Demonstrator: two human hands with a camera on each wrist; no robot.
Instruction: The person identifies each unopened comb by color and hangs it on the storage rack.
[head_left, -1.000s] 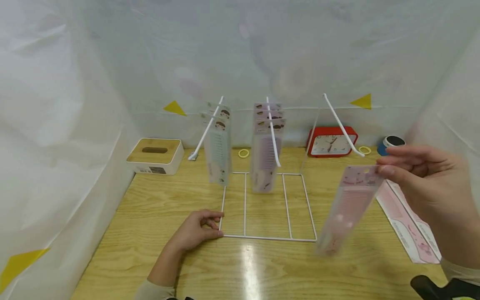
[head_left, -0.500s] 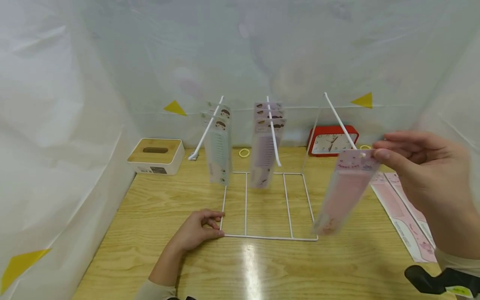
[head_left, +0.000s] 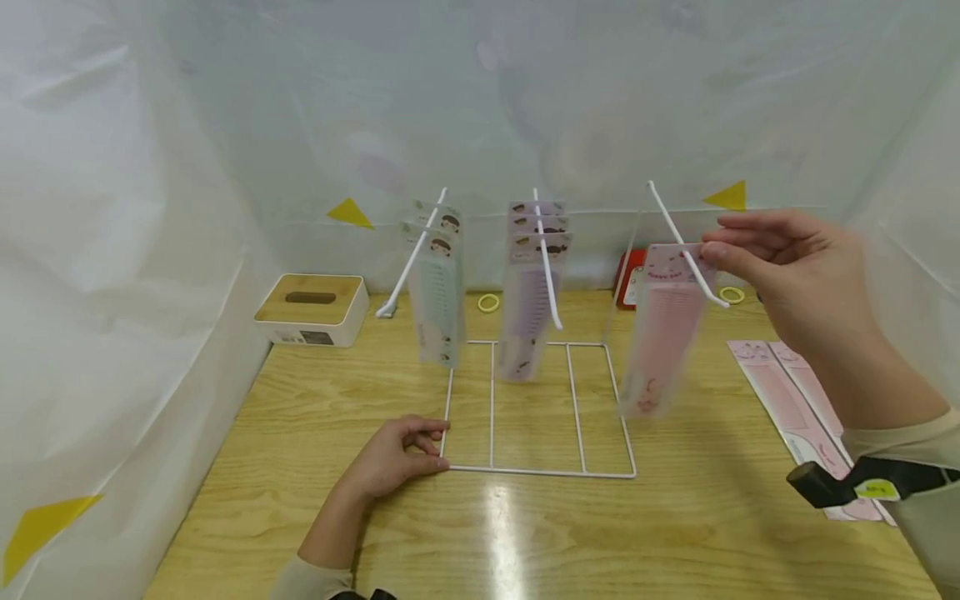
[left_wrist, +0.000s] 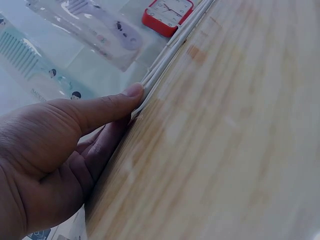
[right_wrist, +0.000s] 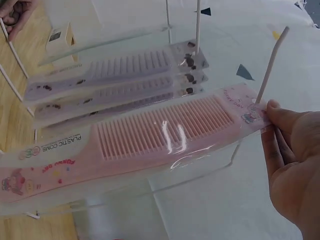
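Observation:
My right hand (head_left: 780, 267) pinches the top of a pink packaged comb (head_left: 660, 333) and holds it at the right hook (head_left: 678, 242) of the white wire rack (head_left: 536, 473). In the right wrist view the pink comb (right_wrist: 150, 135) hangs from my fingertips (right_wrist: 277, 117) with the hook rod (right_wrist: 272, 62) at its header. Purple combs (head_left: 528, 300) hang on the middle hook, green combs (head_left: 435, 292) on the left hook. My left hand (head_left: 397, 458) holds the rack's front left corner on the table; its thumb (left_wrist: 107, 107) presses the wire (left_wrist: 170, 57).
A wooden-topped tissue box (head_left: 311, 310) sits at the back left. A red clock (head_left: 626, 279), yellow rings (head_left: 487, 303) and more pink comb packs (head_left: 795, 400) lie on the wooden table. White plastic sheeting walls the space on three sides.
My right hand has lifted the pink comb up and leftward, from beside the rack to the tip of the right hook. The left hand has stayed on the rack corner.

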